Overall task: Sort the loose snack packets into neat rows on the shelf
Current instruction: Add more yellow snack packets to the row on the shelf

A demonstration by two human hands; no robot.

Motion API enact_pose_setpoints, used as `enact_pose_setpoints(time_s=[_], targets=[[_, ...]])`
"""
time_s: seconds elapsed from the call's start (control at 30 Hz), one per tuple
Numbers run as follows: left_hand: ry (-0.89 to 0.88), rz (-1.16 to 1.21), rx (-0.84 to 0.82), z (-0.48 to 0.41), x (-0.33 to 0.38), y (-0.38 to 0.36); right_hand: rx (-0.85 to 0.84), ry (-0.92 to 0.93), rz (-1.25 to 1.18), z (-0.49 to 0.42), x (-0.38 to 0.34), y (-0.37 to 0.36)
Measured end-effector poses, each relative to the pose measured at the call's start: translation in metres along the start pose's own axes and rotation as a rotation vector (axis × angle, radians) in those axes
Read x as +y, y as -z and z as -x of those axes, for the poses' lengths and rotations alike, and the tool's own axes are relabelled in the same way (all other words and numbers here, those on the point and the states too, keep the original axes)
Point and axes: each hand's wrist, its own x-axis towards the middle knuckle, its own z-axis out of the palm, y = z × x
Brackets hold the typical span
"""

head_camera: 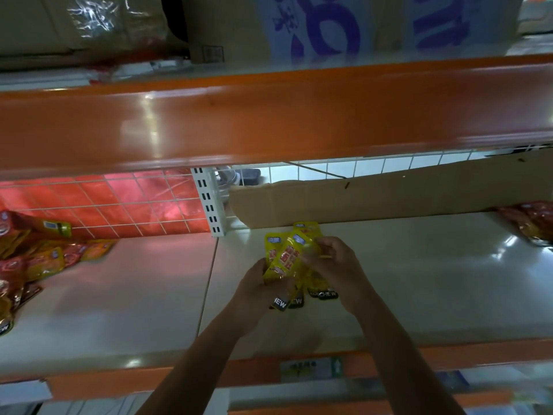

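The left hand (254, 290) curls round the near left side of a fanned bunch of yellow packets (285, 256), while the right hand (336, 265) pinches their far right edge with bent fingers. The packets are glossy yellow with red print, a blue mark at the far end and a black band reading "CHEW" at the near end. They sit just above the white shelf (419, 280), near its middle. A loose pile (33, 262) of red and yellow packets lies far left; a cardboard strip (389, 199) stands behind.
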Motion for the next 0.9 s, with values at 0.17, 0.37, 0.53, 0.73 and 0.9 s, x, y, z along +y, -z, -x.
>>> enact_pose_setpoints(time_s=[0.17, 0.37, 0.53, 0.73, 0.9], targets=[[-0.03, 0.052, 0.049, -0.001, -0.001, -0.013, 0.034, -0.045, 0.043, 0.004, 0.014, -0.001], [-0.022, 0.18, 0.15, -0.003, -0.001, -0.026, 0.017, -0.01, -0.062, 0.004, 0.007, 0.016], [0.117, 0.247, 0.388, -0.01, -0.011, -0.014, 0.119, -0.117, -0.068, 0.0, 0.018, 0.043], [0.163, 0.242, 0.448, -0.014, -0.016, -0.009, 0.123, -0.115, 0.141, 0.005, 0.039, 0.031], [0.104, 0.09, 0.399, -0.007, -0.017, -0.011, 0.167, -0.044, 0.28, 0.007, 0.041, 0.022]])
